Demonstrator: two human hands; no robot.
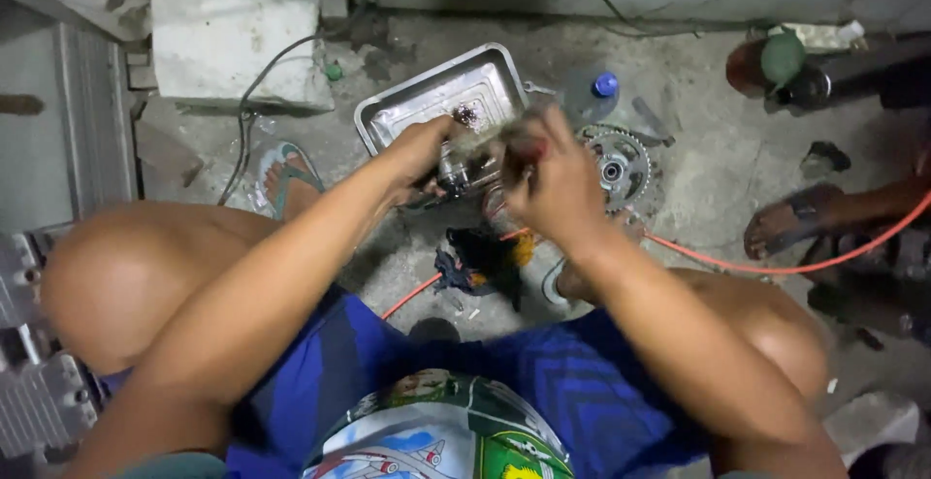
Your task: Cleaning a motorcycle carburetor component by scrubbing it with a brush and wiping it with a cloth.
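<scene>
Small metal engine part [464,167]: being gripped between both hands above the concrete floor [698,188]. Left hand [419,149] fingers closing around its side; right hand [555,180] fingers curling over it, blurred. Metal tray [388,120] lying just beyond the fingers; chain sprocket [617,164] sitting beside the right fingers. Step, judged: cleaning or dismantling; a steady grip is needed.

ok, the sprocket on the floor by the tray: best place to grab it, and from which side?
Probably the toothed rim of the sprocket, from above. It lies flat on the concrete, so only the top face and outer edge are open. Come in on its far right side: the right hand covers its near left edge, and a blue-capped bottle stands just behind.
</scene>
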